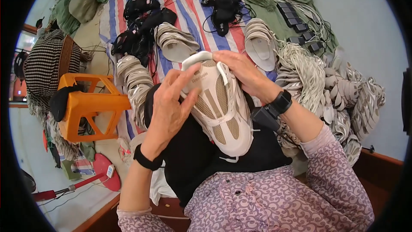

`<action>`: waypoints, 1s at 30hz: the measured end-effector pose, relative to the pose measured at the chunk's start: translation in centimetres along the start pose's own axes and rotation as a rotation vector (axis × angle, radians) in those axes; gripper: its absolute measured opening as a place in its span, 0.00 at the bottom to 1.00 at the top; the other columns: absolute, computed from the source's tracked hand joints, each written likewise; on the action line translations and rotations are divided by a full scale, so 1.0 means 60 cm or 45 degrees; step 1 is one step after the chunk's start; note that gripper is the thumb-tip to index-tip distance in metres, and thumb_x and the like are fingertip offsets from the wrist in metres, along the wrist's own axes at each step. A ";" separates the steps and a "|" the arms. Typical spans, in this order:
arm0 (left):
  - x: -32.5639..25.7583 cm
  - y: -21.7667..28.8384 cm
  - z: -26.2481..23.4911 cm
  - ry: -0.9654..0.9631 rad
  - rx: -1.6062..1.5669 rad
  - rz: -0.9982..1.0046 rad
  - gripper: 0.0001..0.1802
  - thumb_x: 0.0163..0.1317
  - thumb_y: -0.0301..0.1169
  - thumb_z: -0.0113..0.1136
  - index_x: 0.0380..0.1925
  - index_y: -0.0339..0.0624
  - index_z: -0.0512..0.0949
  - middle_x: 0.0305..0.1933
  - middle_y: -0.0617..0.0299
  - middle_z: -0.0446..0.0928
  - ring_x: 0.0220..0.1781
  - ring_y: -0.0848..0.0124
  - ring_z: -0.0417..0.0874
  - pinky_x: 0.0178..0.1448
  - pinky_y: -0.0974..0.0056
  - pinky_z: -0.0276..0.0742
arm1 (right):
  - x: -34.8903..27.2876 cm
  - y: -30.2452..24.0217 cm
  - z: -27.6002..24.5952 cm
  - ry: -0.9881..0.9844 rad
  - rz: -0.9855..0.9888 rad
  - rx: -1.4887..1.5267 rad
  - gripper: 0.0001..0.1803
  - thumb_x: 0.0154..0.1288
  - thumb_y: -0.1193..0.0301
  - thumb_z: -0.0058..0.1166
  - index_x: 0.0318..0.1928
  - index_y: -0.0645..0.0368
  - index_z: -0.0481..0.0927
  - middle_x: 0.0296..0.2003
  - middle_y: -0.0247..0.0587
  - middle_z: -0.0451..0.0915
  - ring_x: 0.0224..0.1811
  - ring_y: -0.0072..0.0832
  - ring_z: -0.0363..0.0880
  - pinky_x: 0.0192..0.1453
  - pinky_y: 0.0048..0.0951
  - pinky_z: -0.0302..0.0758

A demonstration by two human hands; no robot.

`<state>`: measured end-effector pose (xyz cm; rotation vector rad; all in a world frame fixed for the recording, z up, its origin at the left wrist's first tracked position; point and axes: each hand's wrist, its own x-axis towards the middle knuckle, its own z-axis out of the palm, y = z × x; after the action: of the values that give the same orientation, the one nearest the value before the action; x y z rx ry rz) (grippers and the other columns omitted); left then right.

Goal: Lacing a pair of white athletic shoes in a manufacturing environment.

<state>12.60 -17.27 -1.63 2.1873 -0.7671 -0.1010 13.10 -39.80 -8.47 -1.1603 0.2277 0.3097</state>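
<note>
A beige and white shoe upper [231, 135] with tan mesh panels lies over my lap, its rounded toe pointing toward me. My right hand [242, 72] grips its far end by the white padded collar, thumb and fingers at the edge. On the left side, my left hand [167, 103] has thumb and index finger against the upper beside the printed tongue; its other fingers are partly hidden. A white lace [231, 160] shows below the toe, and another pale lace strip runs along the right eyelet edge. Black cloth [184, 163] covers my lap beneath the upper.
Stacked uppers [136, 88] stand left, with more stacks [175, 41] ahead and right [260, 45]. Bundled pale laces [302, 71] and heaped uppers lie right. An orange plastic stool [92, 107] is at left. Black cabled items [223, 8] rest on the striped sheet [184, 0].
</note>
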 end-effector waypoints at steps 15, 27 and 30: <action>0.019 0.003 0.020 0.012 0.042 -0.008 0.26 0.64 0.21 0.60 0.64 0.42 0.77 0.50 0.56 0.78 0.48 0.64 0.79 0.53 0.65 0.73 | 0.022 0.058 -0.041 -0.056 -0.315 -0.071 0.21 0.75 0.56 0.55 0.54 0.60 0.84 0.48 0.30 0.83 0.48 0.19 0.75 0.54 0.26 0.72; -0.033 -0.010 -0.047 0.096 -0.114 -0.368 0.19 0.69 0.19 0.52 0.58 0.33 0.78 0.64 0.52 0.70 0.66 0.62 0.75 0.68 0.61 0.71 | -0.124 0.230 -0.472 1.460 -0.023 -0.896 0.17 0.60 0.68 0.64 0.49 0.61 0.86 0.40 0.44 0.87 0.42 0.37 0.85 0.52 0.35 0.80; -0.055 -0.013 -0.072 0.157 -0.023 -0.322 0.15 0.70 0.20 0.53 0.55 0.32 0.79 0.62 0.53 0.73 0.62 0.65 0.77 0.65 0.64 0.72 | -0.169 0.248 -0.584 1.556 -0.041 -1.251 0.19 0.55 0.71 0.60 0.49 0.59 0.87 0.49 0.55 0.81 0.58 0.50 0.76 0.67 0.43 0.70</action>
<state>11.66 -12.18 0.21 2.2416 -0.4172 -0.0992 -2.24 -67.95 -31.34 -2.2219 1.2163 -0.4322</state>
